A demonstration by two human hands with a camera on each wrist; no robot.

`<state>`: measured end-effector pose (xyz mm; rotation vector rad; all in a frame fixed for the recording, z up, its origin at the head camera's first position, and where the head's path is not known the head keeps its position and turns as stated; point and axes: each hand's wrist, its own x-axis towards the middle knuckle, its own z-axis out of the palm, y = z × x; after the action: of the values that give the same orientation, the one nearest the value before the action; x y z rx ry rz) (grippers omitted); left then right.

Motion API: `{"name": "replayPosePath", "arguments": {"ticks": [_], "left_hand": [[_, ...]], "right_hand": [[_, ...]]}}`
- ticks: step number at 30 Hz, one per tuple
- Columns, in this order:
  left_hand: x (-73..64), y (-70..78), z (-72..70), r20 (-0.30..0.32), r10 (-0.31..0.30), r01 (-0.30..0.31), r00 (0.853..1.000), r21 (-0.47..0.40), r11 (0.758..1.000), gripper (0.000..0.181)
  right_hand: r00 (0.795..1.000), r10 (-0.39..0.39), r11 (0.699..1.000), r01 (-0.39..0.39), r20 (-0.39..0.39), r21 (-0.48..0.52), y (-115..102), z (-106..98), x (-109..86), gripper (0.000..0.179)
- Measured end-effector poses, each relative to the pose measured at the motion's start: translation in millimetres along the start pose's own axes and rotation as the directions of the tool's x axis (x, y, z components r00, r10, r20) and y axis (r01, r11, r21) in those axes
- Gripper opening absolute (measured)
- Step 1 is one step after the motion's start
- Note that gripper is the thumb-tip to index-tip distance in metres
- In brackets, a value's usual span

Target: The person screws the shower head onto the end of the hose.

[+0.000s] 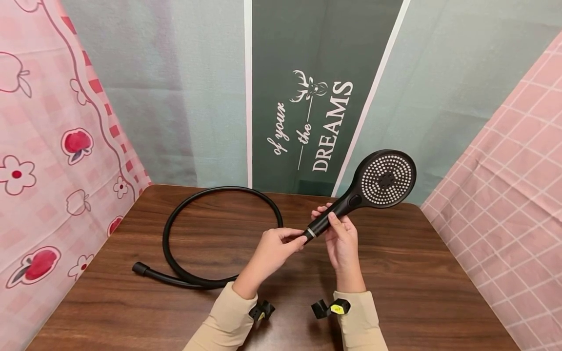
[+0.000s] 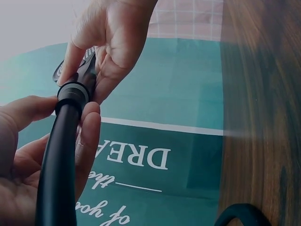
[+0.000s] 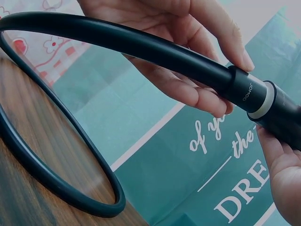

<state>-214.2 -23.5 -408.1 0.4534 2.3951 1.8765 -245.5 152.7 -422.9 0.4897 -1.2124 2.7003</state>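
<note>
A black shower head (image 1: 382, 180) with pale nozzles is tilted up to the right above the table. My right hand (image 1: 342, 239) holds its handle, thumb on the near side. At the handle's lower end, my left hand (image 1: 276, 248) pinches the collar (image 3: 244, 89) of the black shower hose (image 1: 169, 224). A light ring shows between collar and handle in the right wrist view; how far they are joined I cannot tell. From the left hand the hose (image 2: 59, 174) loops down onto the table, its other end fitting (image 1: 140, 268) lying at the left.
The brown wooden table (image 1: 395, 282) runs back to a grey-green cloth backdrop (image 1: 202, 97) with white lettering. Pink patterned cloth (image 1: 39, 146) hangs at the left, and pink checked cloth (image 1: 513, 161) at the right. Both sleeves carry small black wrist mounts (image 1: 331, 308).
</note>
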Motion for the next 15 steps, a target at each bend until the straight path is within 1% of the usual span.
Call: {"name": "replayPosePath", "arguments": {"ticks": [7,15], "left_hand": [[0.5,-0.1,0.9,-0.003,-0.003,0.003,1.000,0.007,1.000,0.030],[0.1,1.5,1.8,-0.020,-0.015,0.016,1.000,0.022,1.000,0.029]], "right_hand": [[1.000,0.002,1.000,-0.002,-0.005,-0.010,-0.2,-0.1,-0.4,0.018],[1.000,-0.010,1.000,0.010,0.010,0.010,0.7,-0.6,-0.5,0.020]]}}
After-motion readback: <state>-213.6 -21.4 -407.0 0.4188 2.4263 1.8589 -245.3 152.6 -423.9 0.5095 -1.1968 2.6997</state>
